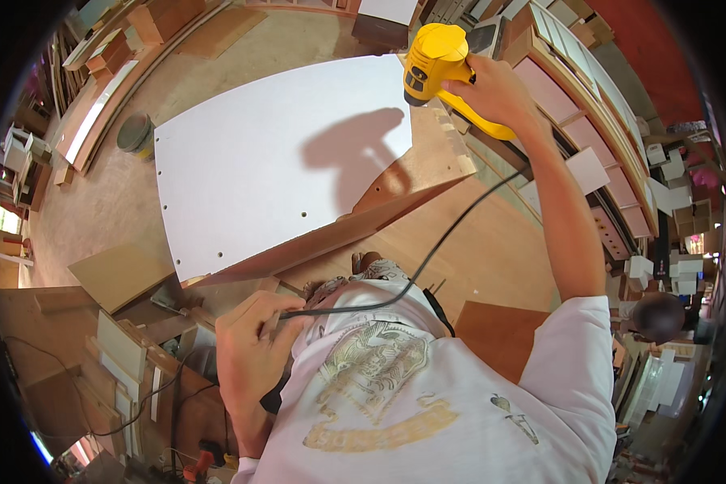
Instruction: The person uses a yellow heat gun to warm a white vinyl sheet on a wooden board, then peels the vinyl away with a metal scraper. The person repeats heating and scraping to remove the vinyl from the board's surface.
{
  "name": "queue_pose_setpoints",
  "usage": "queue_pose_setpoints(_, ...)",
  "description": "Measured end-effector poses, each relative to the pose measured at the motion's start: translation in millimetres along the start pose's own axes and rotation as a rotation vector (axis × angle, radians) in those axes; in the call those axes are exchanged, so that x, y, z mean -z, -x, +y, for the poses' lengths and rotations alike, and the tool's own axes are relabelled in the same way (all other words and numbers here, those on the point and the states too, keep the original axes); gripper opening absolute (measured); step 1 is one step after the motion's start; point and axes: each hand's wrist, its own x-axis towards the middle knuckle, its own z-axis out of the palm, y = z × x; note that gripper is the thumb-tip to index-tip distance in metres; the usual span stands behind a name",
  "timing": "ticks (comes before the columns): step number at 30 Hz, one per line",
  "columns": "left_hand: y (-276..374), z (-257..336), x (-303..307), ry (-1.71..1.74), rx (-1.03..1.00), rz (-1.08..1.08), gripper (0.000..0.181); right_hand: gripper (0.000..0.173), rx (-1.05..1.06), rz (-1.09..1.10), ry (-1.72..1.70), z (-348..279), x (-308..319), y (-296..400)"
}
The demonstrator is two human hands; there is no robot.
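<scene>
My right hand grips the handle of a yellow corded power tool, which is over the far right corner of a wooden box with a white top panel. Whether the tool touches the box cannot be told. Its dark power cord runs down across my front to my left hand, which pinches it between thumb and fingers. The white sheet covers most of the box top; bare plywood shows at its right end. Small dark holes dot the panel near its edges. A shadow of the tool and my arm falls on the white.
A bucket stands left of the box. Long cabinet frames line the right side. Wood offcuts and loose cables lie at lower left, near an orange-red tool. Another person is at far right.
</scene>
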Motion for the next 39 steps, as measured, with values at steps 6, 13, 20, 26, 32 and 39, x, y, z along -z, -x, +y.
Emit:
queue_pose_setpoints(6,2,-11,-17,-0.038,-0.067,0.164,0.017,0.054,-0.113,0.103,-0.046,25,-48,-68)
queue_pose_setpoints(13,27,-9,-6,0.032,-0.024,0.169,0.017,0.057,-0.076,0.079,-0.077,-23,-67,-112)
queue_pose_setpoints(20,58,-11,2,0.024,0.055,0.264,0.018,0.054,0.322,0.037,-0.32,-170,-80,-124)
queue_pose_setpoints(26,83,-12,5,0.002,0.112,0.385,0.019,0.05,0.481,-0.063,-0.511,-295,-82,-118)
queue_pose_setpoints(32,101,-12,3,0.055,0.199,0.524,0.019,0.052,0.682,-0.225,-0.596,-347,-70,-82)
queue_pose_setpoints(39,94,2,-5,0.021,0.264,0.502,0.02,0.047,0.787,-0.634,-0.664,-321,-36,-15)
